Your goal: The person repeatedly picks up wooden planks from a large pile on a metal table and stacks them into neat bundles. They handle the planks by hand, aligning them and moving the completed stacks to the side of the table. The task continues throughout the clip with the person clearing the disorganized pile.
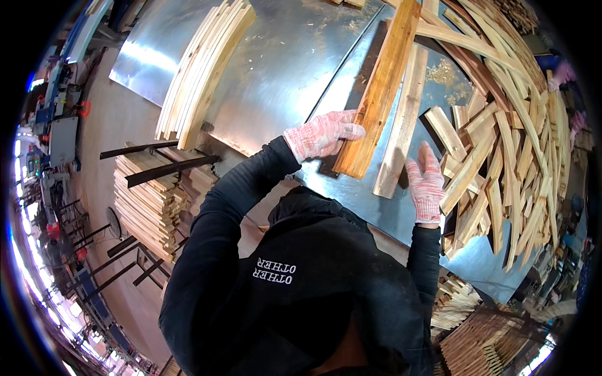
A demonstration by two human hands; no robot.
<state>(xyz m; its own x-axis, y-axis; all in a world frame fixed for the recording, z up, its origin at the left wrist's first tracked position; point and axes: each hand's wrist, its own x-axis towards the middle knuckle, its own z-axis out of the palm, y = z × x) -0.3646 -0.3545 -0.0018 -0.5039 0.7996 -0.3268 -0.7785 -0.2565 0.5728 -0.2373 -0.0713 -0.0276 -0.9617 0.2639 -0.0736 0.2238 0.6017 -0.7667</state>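
My left hand (323,133), in a pink-white knit glove, presses against the near end of a long brown wooden plank (380,88) that lies lengthwise on a metal saw table (282,69). Beside that plank on the right lies a paler, narrower strip (401,125). My right hand (425,183), also gloved, rests flat on the table by the near end of the pale strip, fingers apart, at the edge of a heap of offcuts (501,156). Both sleeves are black.
A stack of curved pale strips (204,69) lies on the table's left part. Left of the table stands a pile of cut boards (147,200) with dark metal bars (169,169) across it. More stacked wood (483,338) is at lower right. Machines line the far left.
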